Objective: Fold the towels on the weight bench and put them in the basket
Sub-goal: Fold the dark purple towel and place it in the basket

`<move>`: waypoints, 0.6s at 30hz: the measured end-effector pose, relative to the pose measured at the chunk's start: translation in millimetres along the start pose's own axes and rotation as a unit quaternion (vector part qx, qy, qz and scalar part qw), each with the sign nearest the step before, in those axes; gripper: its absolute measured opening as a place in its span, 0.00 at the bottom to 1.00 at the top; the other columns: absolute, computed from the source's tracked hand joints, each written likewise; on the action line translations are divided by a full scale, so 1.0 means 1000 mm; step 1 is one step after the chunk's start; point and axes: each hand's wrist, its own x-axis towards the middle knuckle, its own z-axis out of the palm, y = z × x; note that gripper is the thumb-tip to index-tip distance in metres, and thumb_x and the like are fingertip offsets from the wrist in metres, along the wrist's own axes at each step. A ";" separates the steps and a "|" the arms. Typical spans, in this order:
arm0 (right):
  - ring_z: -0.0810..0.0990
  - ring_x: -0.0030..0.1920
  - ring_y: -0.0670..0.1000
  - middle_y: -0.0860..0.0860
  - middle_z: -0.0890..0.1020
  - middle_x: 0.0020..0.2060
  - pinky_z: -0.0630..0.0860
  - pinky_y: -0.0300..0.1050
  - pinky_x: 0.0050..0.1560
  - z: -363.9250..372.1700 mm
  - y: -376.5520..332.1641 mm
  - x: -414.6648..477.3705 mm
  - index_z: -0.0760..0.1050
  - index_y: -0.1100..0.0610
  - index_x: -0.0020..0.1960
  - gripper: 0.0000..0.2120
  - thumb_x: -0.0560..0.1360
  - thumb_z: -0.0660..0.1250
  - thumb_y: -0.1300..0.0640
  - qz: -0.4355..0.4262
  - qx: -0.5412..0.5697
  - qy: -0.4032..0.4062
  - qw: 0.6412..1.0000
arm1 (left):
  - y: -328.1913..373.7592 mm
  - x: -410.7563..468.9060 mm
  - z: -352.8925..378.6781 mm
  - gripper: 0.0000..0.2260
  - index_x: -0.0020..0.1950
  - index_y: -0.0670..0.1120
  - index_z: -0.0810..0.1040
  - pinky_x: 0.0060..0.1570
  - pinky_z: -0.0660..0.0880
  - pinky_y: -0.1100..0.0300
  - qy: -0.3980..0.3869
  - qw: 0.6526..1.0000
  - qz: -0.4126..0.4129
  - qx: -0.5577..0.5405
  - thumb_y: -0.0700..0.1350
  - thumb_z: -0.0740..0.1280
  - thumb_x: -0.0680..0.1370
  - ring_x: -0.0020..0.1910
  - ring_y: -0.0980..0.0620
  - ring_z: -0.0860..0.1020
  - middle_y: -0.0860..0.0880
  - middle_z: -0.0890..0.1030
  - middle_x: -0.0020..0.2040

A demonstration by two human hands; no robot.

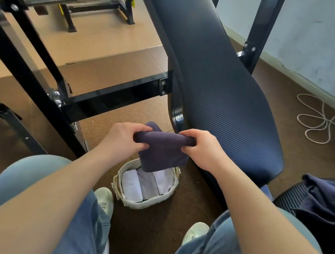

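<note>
Towel (163, 154): navy, folded, both hands gripping, above basket (147, 203).

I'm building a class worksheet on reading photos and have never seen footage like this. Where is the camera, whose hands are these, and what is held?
It is one picture from a wide-angle camera worn on a person's head, looking down at their own arms and knees; no machine is involved. The left hand and right hand grip a folded dark towel by its top edge, fingers curled round it, above a small woven basket on the floor. Three pale folded towels already lie side by side inside. Behind stands the padded weight bench; more dark cloth lies at the right edge.
</note>
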 end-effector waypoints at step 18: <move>0.84 0.55 0.49 0.47 0.84 0.54 0.83 0.51 0.56 -0.009 -0.003 0.004 0.76 0.49 0.63 0.13 0.80 0.69 0.48 0.043 0.197 0.028 0.979 | -0.002 0.012 -0.009 0.10 0.63 0.52 0.76 0.44 0.71 0.67 0.007 0.982 -0.050 -0.180 0.50 0.67 0.82 0.52 0.59 0.77 0.55 0.80 0.53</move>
